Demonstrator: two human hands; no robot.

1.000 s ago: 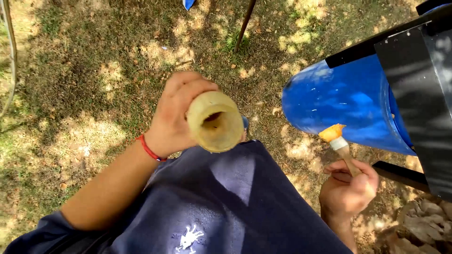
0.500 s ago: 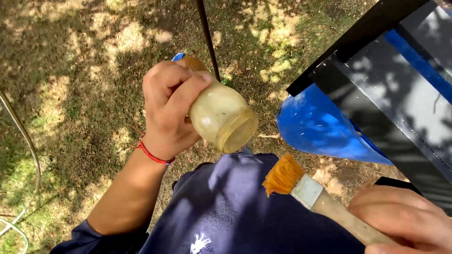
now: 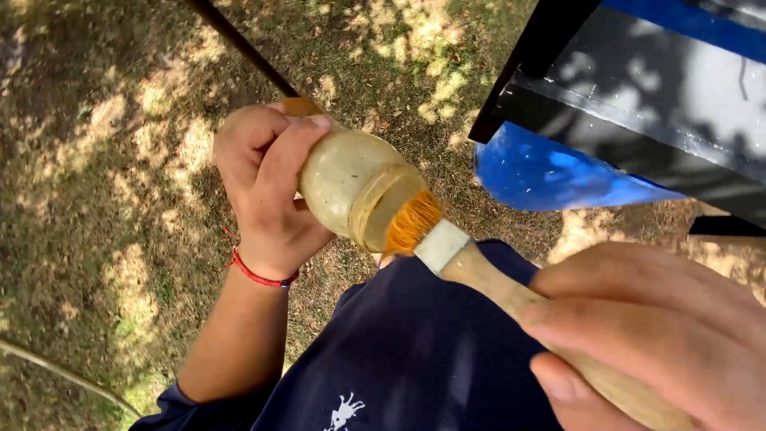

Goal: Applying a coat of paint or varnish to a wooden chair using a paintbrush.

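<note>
One package in view: a small glass jar (image 3: 363, 191), cloudy yellowish, lying tilted with its open mouth toward 4 o'clock, at centre frame. It bears no visible label. No signs or screens seen.

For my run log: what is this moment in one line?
left hand: holds jar tilted | right hand: holds brush | bristles at jar mouth

Outdoor site, likely a yard or garden. Evidence: dry patchy grass (image 3: 120, 160) with dappled tree shade, bare soil patches, blue barrel (image 3: 550, 175) beside a black painted frame (image 3: 638, 104), sunlit.
</note>
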